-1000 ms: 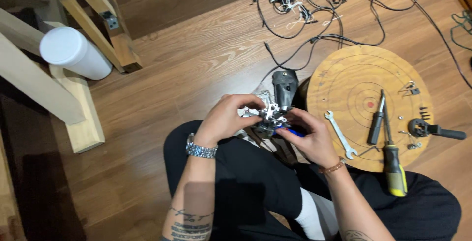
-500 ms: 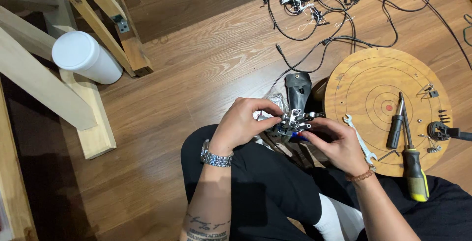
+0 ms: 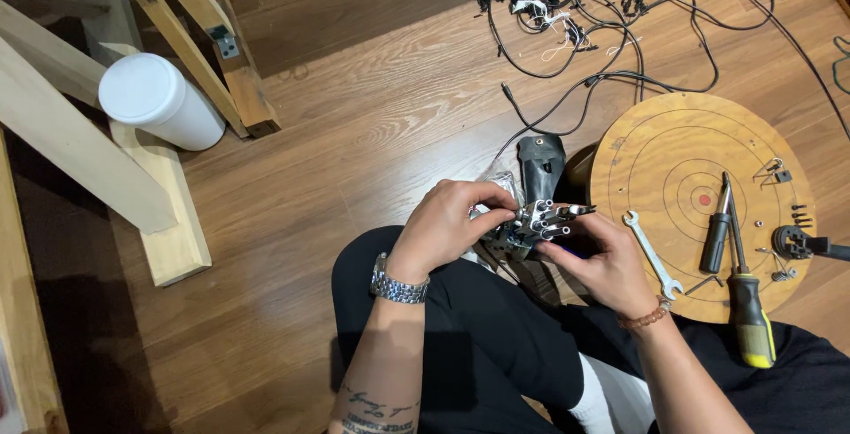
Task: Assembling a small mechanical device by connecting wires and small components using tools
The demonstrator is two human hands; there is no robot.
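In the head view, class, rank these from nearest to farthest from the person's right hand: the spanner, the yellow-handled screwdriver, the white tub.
From the right hand:
1. Spanner, just to its right on the round board.
2. Yellow-handled screwdriver, farther right.
3. White tub, far upper left on the floor.

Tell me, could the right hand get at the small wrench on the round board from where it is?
Probably yes: the wrench lies bare on the round board just beside the right hand, nothing between them, though that hand is holding the metal assembly.
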